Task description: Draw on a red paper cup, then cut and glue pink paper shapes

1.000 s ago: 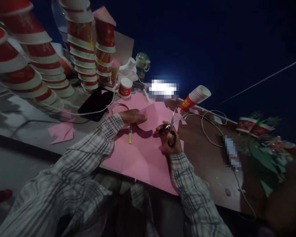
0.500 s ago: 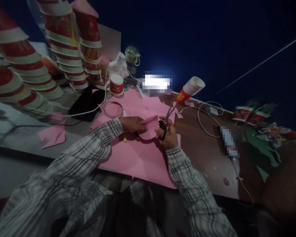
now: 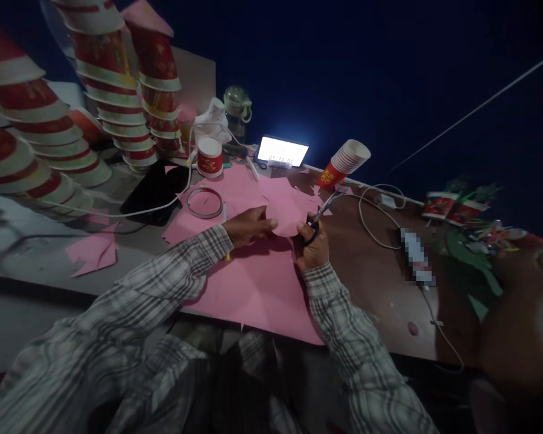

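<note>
My left hand (image 3: 248,224) pinches a rounded pink paper cutout (image 3: 286,216) and holds it just above a large pink sheet (image 3: 257,283) spread on the table. My right hand (image 3: 312,248) grips black-handled scissors (image 3: 320,216); their blades point up and right, at the cutout's right edge. Both sleeves are plaid. A yellow marker lies partly hidden under my left wrist.
Tall stacks of red-and-white paper cups (image 3: 40,120) fill the left. A single cup (image 3: 209,158), a tape ring (image 3: 204,202), a black phone (image 3: 156,191), a lit screen (image 3: 282,150), a lying cup stack (image 3: 344,164), white cables (image 3: 380,223) and green paper scraps (image 3: 475,271) surround the sheet.
The cutout has turned flatter in my left hand. The scissors moved from the cutout's lower edge to its right side. The view shifted slightly.
</note>
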`<state>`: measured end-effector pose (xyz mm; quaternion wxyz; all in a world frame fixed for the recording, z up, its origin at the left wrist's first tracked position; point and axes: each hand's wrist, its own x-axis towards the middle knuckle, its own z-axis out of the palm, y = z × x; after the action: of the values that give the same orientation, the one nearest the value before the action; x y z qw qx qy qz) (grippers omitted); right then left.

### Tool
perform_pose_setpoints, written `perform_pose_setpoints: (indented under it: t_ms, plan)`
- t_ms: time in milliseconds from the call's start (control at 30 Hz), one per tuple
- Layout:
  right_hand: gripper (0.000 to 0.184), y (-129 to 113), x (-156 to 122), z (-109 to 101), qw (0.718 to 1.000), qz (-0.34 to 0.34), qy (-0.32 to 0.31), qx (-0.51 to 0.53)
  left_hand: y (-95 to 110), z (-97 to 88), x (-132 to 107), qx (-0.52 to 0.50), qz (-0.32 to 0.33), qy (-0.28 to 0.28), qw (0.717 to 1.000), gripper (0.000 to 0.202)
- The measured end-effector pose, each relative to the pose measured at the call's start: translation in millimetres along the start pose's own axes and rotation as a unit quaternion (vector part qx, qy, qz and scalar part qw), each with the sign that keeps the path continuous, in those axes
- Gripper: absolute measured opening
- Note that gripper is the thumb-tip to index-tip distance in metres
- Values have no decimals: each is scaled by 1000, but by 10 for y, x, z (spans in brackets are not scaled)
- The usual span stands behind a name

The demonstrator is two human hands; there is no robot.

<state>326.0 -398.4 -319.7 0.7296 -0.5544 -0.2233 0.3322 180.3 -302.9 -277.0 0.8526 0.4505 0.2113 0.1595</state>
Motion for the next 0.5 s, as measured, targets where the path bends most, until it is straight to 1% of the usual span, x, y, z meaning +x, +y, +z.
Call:
perform_pose_setpoints:
  t_ms: [33,100,167,233,300,367,433,500]
  plan:
    - [46,-2,-5,4,1000,-2,-3,6,-27,22,4,9,2,-9,1000,51]
    - [44,-14,-35,14,1000,-15,-12,-13,-68,51,10,29,-1,-4,1000,47]
    - [39,-31,-79,26,997,-29,-29,-65,-84,59,10,55,-10,23,998,36]
    - [35,-42,-114,36,993,-28,-48,-100,-74,46,3,96,-19,58,994,23]
    - [35,-44,-126,37,995,-25,-59,-77,-43,21,-7,143,-30,90,985,16]
    - [40,-44,-115,29,997,-31,-58,-32,-1,-7,-15,172,-38,109,978,14]
    - [44,-52,-101,15,997,-42,-60,-5,47,-26,-20,168,-26,113,979,15]
    - [44,-70,-102,3,996,-39,-75,1,98,-36,-26,136,-13,107,985,16]
